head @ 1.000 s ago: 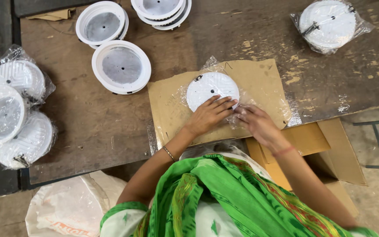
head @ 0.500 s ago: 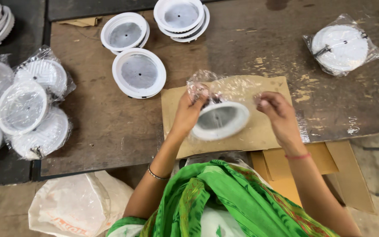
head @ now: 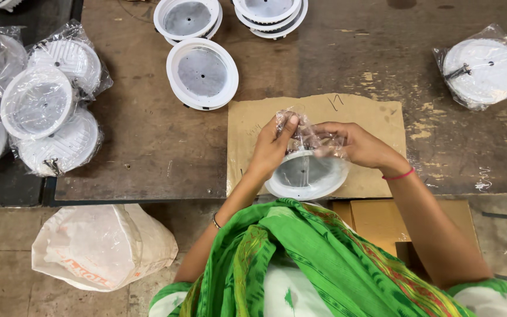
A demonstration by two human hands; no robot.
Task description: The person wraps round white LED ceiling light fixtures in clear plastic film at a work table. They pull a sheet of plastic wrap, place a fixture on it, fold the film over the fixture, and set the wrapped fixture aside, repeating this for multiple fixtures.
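Item in hand: one round white light housing (head: 306, 175), sitting at centre frame just below the middle, over the lower edge of a cardboard sheet (head: 371, 117). I am holding it tilted, its hollow side facing up. A clear plastic bag (head: 309, 136) is bunching over its upper rim.

My left hand (head: 271, 149) is pinching the bag's left side, thumb and fingers closed on the film. My right hand (head: 356, 144) is gripping the bag's right side, fingers curled tight around the crumpled plastic. Whether either hand is also touching the housing itself, I cannot tell.

Surrounding stock on the worn wooden table (head: 148, 135): one unbagged housing (head: 202, 73) lying upper left of the cardboard, two more stacks (head: 187, 19) (head: 270, 13) at the top edge. A bagged housing (head: 483, 67) is resting at upper right. A cluster of bagged housings (head: 39, 105) is filling the far left. A white sack (head: 98, 246) is sitting at lower left, on the floor.
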